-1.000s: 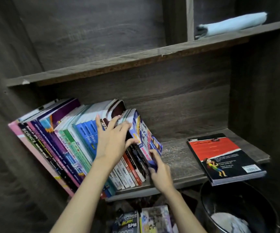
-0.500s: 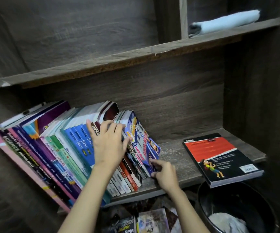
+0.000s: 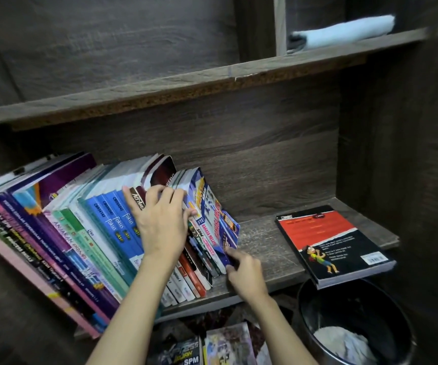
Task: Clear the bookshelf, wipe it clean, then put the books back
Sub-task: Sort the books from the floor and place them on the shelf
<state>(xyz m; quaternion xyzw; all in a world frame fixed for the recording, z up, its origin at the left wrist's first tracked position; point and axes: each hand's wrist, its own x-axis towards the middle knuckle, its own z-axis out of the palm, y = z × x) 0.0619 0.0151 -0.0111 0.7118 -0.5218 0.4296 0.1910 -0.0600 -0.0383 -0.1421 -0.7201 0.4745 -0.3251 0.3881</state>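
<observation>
Books (image 3: 81, 233) stand in a leaning row on the left part of the shelf (image 3: 265, 248), tilted to the left, with their spines to the front. The left hand (image 3: 160, 227) lies on the spines near the right end of the row. Its thumb is spread out and its fingertips are hooked over the top edges of a few books, so it holds them. The right hand (image 3: 244, 272) is low at the last one, a blue book (image 3: 212, 214), with fingers curled against its lower corner (they touch it, but I cannot tell if they really grip). A red book (image 3: 331, 246) lies flat on the right part of the shelf, well apart from the row. Below it stands a black bin (image 3: 344, 312). A pale rolled cloth (image 3: 344, 31) lies on the upper shelf (image 3: 186, 83).
</observation>
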